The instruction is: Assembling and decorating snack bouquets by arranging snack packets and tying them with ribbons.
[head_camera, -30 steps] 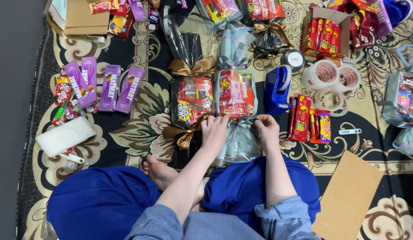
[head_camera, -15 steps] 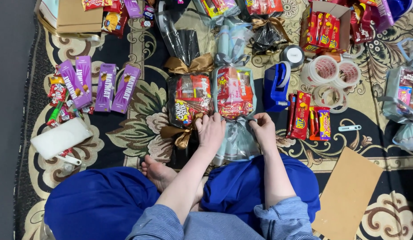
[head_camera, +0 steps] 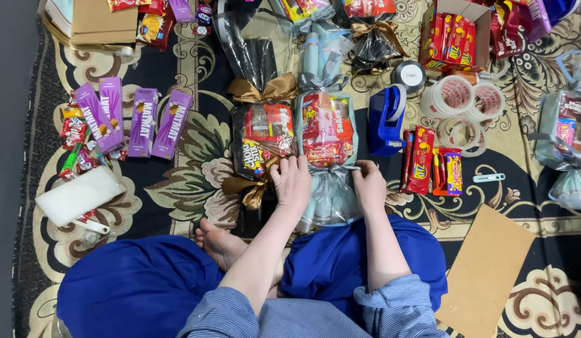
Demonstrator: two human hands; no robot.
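Observation:
A clear cellophane gift bag (head_camera: 328,128) filled with red snack packs lies on the carpet in front of me, its gathered neck pointing at my lap. My left hand (head_camera: 292,181) presses on the left of that neck. My right hand (head_camera: 368,184) pinches the neck from the right, where a thin pale ribbon crosses it. Directly left lies a second filled bag (head_camera: 260,141) tied with a gold bow (head_camera: 243,188). Blue trousers and a bare foot (head_camera: 222,244) sit below my hands.
A blue tape dispenser (head_camera: 385,119) and clear tape rolls (head_camera: 456,100) lie to the right, with red snack packs (head_camera: 420,159) and a cardboard sheet (head_camera: 484,275). Purple boxes (head_camera: 134,119) and a white foam block (head_camera: 78,195) lie left. More wrapped bags (head_camera: 372,31) lie farther back.
Both hands stay at the bag's neck with only small finger shifts. The view has drifted slightly.

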